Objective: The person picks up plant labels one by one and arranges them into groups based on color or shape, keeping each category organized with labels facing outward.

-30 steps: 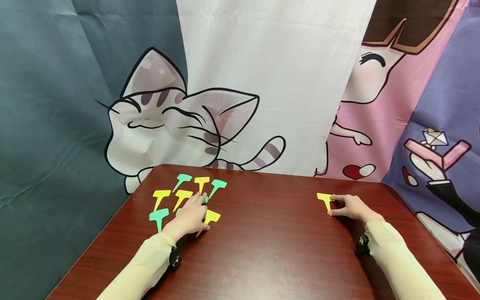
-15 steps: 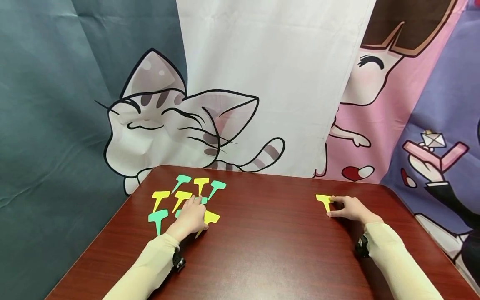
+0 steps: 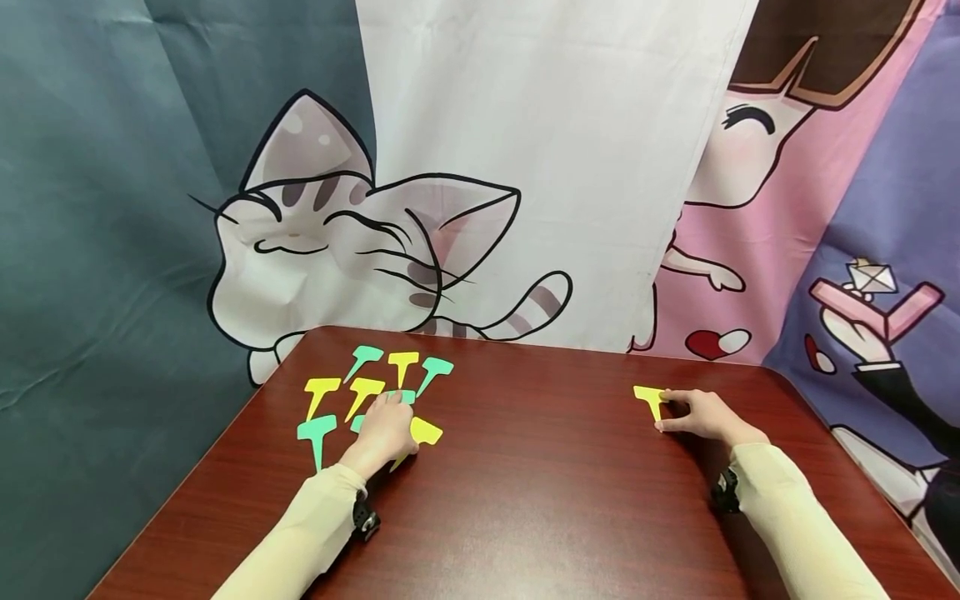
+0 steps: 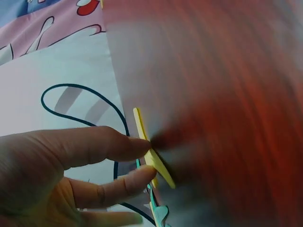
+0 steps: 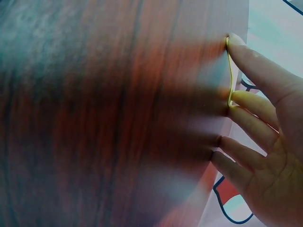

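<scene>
Since one second ago, the left hand (image 3: pixel 386 429) has drawn its fingers inward and its wrist has shifted a little to the right, while the right hand (image 3: pixel 705 414) has kept its place. Now the left hand is over the stem of the left yellow tag (image 3: pixel 427 431), a flat T-shaped piece on the table (image 3: pixel 540 467); its thumb and one finger pinch it, and the crossbar shows just beyond the hand. Partly under and beside these fingers lie two teal tags (image 3: pixel 405 397), with more teal ones and the other yellow tags (image 3: pixel 322 387) to the left and behind. Well apart, at the right, the right yellow tag (image 3: pixel 645 393) is pinched between the right thumb, at the stem, and the fingertips, at the crossbar; the remaining fingers are spread. About print, the backdrop cloth (image 3: pixel 600 125) carries a drawn cat (image 3: pixel 277 283) and a drawn envelope (image 3: pixel 872 276).
</scene>
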`<state>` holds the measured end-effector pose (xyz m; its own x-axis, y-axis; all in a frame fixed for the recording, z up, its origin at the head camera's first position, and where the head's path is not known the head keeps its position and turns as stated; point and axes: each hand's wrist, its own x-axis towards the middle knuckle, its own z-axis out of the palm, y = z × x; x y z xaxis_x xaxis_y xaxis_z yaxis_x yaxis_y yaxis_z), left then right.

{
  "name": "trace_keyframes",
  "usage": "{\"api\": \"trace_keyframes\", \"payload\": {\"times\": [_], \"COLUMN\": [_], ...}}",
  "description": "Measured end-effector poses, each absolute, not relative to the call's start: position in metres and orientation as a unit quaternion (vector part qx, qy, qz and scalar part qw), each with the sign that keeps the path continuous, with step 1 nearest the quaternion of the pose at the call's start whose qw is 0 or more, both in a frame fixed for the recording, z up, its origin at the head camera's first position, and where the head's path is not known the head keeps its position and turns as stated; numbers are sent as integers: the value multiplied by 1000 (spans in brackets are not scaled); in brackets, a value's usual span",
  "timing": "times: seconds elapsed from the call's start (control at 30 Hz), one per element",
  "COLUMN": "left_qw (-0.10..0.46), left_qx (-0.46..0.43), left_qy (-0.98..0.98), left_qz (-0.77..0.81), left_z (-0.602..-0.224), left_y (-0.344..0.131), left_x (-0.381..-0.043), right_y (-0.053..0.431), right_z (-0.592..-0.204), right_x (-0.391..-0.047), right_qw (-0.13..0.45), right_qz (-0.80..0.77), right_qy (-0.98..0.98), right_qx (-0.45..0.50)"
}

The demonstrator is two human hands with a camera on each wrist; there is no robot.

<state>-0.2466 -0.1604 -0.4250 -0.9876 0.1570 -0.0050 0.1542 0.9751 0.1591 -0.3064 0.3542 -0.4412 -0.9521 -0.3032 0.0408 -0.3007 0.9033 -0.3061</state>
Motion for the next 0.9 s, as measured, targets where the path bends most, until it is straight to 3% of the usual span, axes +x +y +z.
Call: {"api": "trace_keyframes", "payload": {"times": [0.9], "left_qw": [44], "left_qx": [35], "left_qy": [991], "left_qz": [120], "left_z": [-428], "left_y": [-160], "left_x": [-252], "right_y": [355], "right_z": [-442], "right_x": [-306], "right_qw": [7], "right_qz": [-158], "right_qy": [976], "right_qx": [-151]}}
